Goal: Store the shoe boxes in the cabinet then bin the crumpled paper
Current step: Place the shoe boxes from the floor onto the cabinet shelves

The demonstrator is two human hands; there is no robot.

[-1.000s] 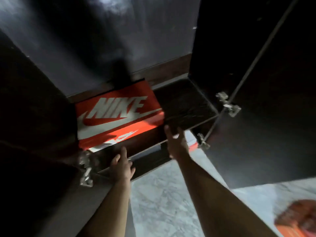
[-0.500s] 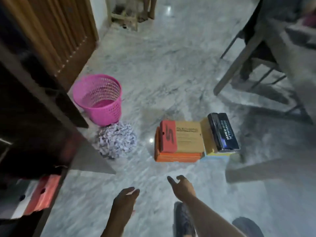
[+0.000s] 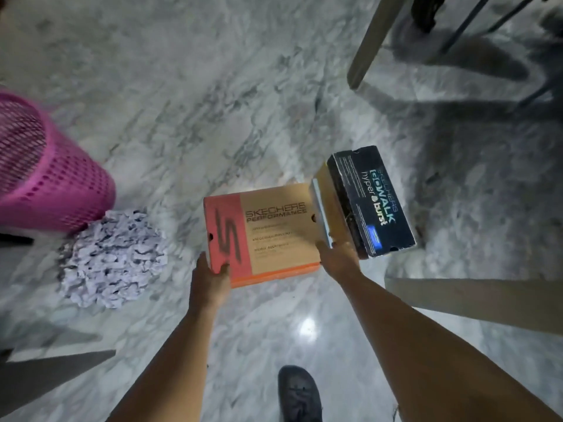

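Observation:
An orange and tan Skechers shoe box [image 3: 274, 229] lies on the marble floor in front of me. My left hand [image 3: 210, 278] grips its near left corner, thumb on the lid. My right hand [image 3: 338, 258] holds its near right corner, fingers hidden behind the edge. A black GOwalk shoe box [image 3: 370, 202] leans tilted against the right side of the orange box. A ball of crumpled white paper [image 3: 111, 258] sits on the floor to the left, beside a pink mesh bin [image 3: 51, 190].
A chair leg [image 3: 373, 38] and dark metal legs stand at the far right. A pale plank or door edge [image 3: 475, 298] crosses at the right. My dark shoe [image 3: 300, 394] is at the bottom. The cabinet is out of view.
I turned from the cabinet, where a Nike box sits on a shelf, toward the floor. Both hands have reached down and taken hold of the orange Skechers box.

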